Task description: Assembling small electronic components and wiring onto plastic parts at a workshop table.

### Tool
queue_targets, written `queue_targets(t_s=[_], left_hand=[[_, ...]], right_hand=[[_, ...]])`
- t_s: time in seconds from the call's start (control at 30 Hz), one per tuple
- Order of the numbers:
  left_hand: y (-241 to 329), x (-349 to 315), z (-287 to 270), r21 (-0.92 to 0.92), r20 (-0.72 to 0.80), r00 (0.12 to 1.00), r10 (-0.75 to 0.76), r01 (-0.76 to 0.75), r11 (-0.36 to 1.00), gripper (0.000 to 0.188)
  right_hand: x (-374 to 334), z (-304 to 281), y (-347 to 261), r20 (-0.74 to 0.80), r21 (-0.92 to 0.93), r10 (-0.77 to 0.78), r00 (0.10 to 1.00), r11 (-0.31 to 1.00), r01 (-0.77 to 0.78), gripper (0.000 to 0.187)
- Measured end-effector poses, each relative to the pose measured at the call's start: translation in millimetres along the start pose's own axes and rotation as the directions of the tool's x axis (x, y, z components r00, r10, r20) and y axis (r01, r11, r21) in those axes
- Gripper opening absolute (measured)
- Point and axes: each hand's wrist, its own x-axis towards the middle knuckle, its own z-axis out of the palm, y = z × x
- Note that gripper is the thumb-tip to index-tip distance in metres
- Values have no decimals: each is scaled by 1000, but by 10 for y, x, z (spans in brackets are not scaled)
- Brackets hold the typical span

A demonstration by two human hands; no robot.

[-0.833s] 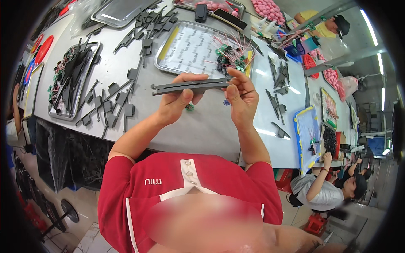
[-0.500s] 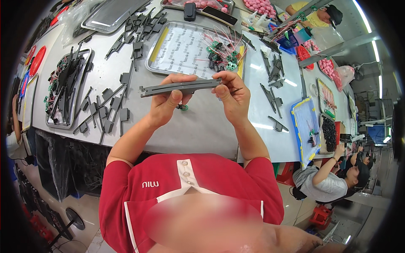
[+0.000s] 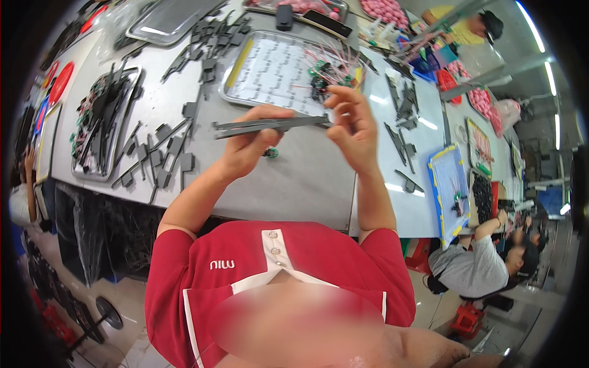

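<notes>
A long, slim dark grey plastic part (image 3: pixel 288 124) is held level above the table in my left hand (image 3: pixel 248 144), its thumb on the near side and fingers behind. My right hand (image 3: pixel 354 132) is beside the part's right end, fingers apart and curled, with the thumb close to that end; whether it touches is unclear. Below the left hand, a small green piece with dark bits (image 3: pixel 270 153) lies on the table. Just beyond my hands is a metal tray (image 3: pixel 232 98) lined with a patterned white sheet, with green circuit boards and thin red wires (image 3: pixel 331 76) at its right.
Loose grey plastic parts (image 3: pixel 161 150) lie to the left, others (image 3: pixel 402 144) to the right. At far left a metal tray (image 3: pixel 132 86) holds parts and boards. A blue tray (image 3: pixel 446 184) sits at the right edge. A phone (image 3: pixel 326 22) lies at the back; co-workers (image 3: pixel 475 267) sit to the right.
My right hand has loosened from the part's right end and its fingers have spread. The part has turned slightly in my left hand, showing a narrower side.
</notes>
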Motion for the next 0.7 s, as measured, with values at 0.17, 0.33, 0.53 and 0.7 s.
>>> queue_targets(t_s=[0.17,0.33,0.53,0.7], left_hand=[[-37,39,63,390,119,993,28,-73,918,26],[-90,-99,70,579,130,991,19,-92,810,22],[-48,-21,175,369,89,995,-48,11,930,25],[80,18,82,-171,162,880,-446,470,866,28]], right_hand=[[247,173,-322,366,-461,-408,836,701,544,48],[247,419,-339,524,-412,-374,765,675,612,26],[329,405,-292,462,-311,-258,849,849,427,13],[564,158,-150,415,96,529,741,784,-613,29]])
